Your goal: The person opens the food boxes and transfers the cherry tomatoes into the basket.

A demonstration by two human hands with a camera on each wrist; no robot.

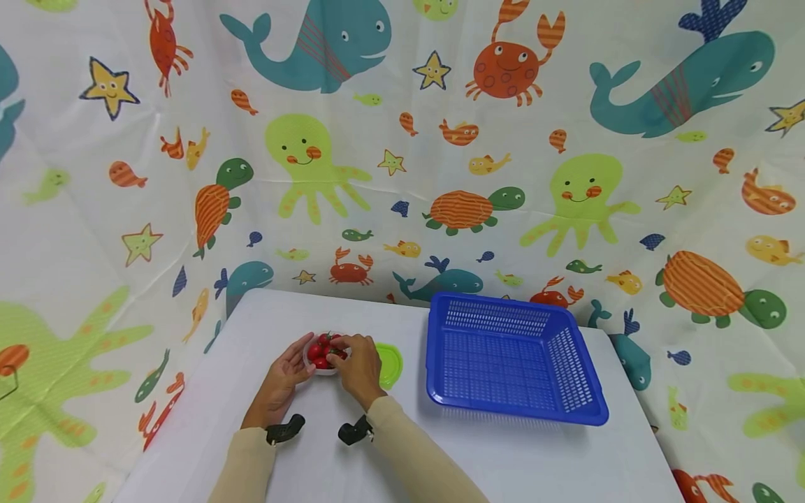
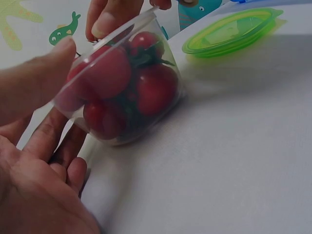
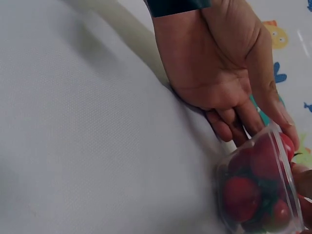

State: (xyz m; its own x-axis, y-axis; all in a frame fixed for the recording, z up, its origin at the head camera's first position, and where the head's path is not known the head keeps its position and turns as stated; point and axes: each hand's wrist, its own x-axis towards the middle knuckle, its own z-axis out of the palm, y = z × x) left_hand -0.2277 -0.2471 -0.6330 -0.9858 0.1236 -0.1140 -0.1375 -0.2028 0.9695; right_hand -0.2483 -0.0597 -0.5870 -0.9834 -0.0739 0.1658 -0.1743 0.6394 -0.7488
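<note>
tomato tub – between both hands, tilted

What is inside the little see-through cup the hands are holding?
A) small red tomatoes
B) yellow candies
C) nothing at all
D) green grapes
A: the clear cup is full of small red tomatoes with dark green stems, seen through its side while the left hand and the right hand hold it on the white table.

Tomatoes in tub, lid just right, basket farther right on table.
</note>
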